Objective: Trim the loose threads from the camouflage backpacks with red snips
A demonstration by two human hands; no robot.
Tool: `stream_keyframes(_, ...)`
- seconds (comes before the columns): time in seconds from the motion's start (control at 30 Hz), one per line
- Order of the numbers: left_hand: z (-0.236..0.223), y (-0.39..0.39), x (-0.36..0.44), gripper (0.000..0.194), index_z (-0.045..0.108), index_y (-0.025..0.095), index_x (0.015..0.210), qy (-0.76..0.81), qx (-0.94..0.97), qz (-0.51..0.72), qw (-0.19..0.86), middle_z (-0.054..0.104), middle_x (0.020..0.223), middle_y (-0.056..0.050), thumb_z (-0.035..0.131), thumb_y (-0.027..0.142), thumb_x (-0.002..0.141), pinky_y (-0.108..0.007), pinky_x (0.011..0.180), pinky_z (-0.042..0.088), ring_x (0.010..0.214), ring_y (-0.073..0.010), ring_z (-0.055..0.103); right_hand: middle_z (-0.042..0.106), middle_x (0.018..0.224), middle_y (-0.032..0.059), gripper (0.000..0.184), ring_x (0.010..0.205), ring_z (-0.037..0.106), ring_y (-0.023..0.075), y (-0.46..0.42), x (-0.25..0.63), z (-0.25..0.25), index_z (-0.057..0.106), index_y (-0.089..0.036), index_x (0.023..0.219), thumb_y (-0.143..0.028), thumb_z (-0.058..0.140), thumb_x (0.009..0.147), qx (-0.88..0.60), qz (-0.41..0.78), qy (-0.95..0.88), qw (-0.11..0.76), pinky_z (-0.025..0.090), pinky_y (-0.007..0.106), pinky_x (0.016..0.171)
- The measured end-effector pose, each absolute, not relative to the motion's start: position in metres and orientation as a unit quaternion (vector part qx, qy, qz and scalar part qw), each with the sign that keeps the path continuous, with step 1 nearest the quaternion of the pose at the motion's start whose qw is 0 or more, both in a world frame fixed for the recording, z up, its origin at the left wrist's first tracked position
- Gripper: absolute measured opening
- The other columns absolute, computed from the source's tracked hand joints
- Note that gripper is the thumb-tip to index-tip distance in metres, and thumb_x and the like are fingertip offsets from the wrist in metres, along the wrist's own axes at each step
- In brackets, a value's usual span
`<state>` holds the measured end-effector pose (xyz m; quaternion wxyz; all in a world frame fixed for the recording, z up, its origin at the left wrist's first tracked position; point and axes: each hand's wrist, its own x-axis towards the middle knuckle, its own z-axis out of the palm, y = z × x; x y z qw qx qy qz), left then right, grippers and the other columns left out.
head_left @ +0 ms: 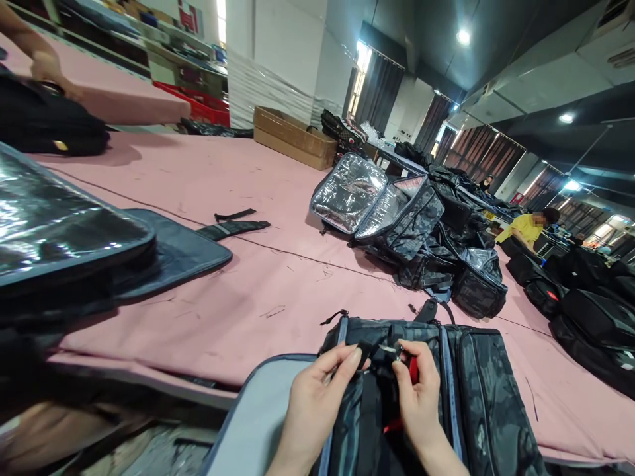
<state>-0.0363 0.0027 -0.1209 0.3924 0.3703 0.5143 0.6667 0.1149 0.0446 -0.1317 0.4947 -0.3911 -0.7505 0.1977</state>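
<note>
A dark camouflage backpack (483, 390) lies on the pink table edge in front of me, with a pale grey panel (268, 396) folded out at its left. Above its middle, my left hand (317, 396) pinches the end of a black strap (366, 352) between thumb and fingers. Close beside it, my right hand (421, 396) is closed around a small red-handled tool (413, 370); fingers partly cover it, so its exact kind is unclear. A shiny metal bit (388, 349) shows between the two hands, at the strap. Blue zipper edging (450, 396) runs down the bag.
The pink table (238, 291) carries loose threads. Silver-lined bags (350, 192) are piled beyond, near a cardboard box (292, 139). More black bags (595, 317) lie right. A silver-lined lid (64, 218) fills the left. Another person's hand (52, 73) rests on a black bag; a yellow-shirted person (526, 228) is farther back.
</note>
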Motion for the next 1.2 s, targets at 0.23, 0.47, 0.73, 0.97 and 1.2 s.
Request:
stream_keyframes(0.23,-0.126,0.003,-0.032,0.024,0.067,0.019,0.073,0.524,0.43,0.663,0.316,0.069,0.083,-0.003,0.059,0.041,0.073,-0.035,0.097,0.04,0.085,-0.0184,0.061,0.057,0.094,0.0037,0.025,0.09,0.052,0.0161,0.037,0.113,-0.123,0.052,-0.021,0.107,-0.012,0.05,0.084,-0.346,0.11,-0.799,0.479,0.043,0.03,0.078)
stream_keyframes(0.47,-0.132,0.002,-0.031,0.024,0.068,0.021,0.076,0.539,0.469,0.65,0.259,0.069,0.089,-0.004,0.057,0.041,0.074,-0.04,0.099,0.04,0.094,-0.0212,0.06,0.059,0.087,0.0016,0.013,0.082,0.054,0.0151,0.038,0.115,-0.121,0.054,-0.022,0.094,-0.013,0.048,0.085,-0.361,0.122,-0.784,0.489,0.043,0.028,0.073)
stream_keyframes(0.73,-0.132,0.003,-0.028,0.02,0.068,0.024,0.077,0.543,0.498,0.639,0.223,0.069,0.087,-0.002,0.056,0.04,0.076,-0.04,0.099,0.039,0.09,-0.0186,0.061,0.06,0.085,0.0022,0.013,0.08,0.054,0.0152,0.041,0.119,-0.118,0.057,-0.021,0.094,-0.016,0.051,0.084,-0.365,0.171,-0.786,0.469,0.042,0.028,0.073)
stream_keyframes(0.97,-0.124,0.007,-0.031,0.026,0.062,0.02,0.08,0.571,0.505,0.614,0.203,0.066,0.078,-0.001,0.053,0.044,0.076,-0.026,0.073,0.049,0.075,-0.0157,0.061,0.06,0.087,0.0027,0.019,0.079,0.055,0.0148,0.06,0.138,-0.107,0.058,-0.017,0.091,-0.034,0.054,0.082,-0.477,0.269,-0.623,0.558,0.043,0.025,0.072)
stream_keyframes(1.2,-0.098,0.024,-0.032,0.023,0.058,0.021,0.077,0.582,0.627,0.492,0.161,0.065,0.077,0.001,0.043,0.038,0.082,-0.024,0.067,0.046,0.071,-0.014,0.06,0.062,0.086,0.0039,0.025,0.08,0.057,0.0159,0.07,0.145,-0.128,0.058,-0.015,0.094,-0.036,0.051,0.083,-0.505,0.278,-0.629,0.522,0.044,0.027,0.075)
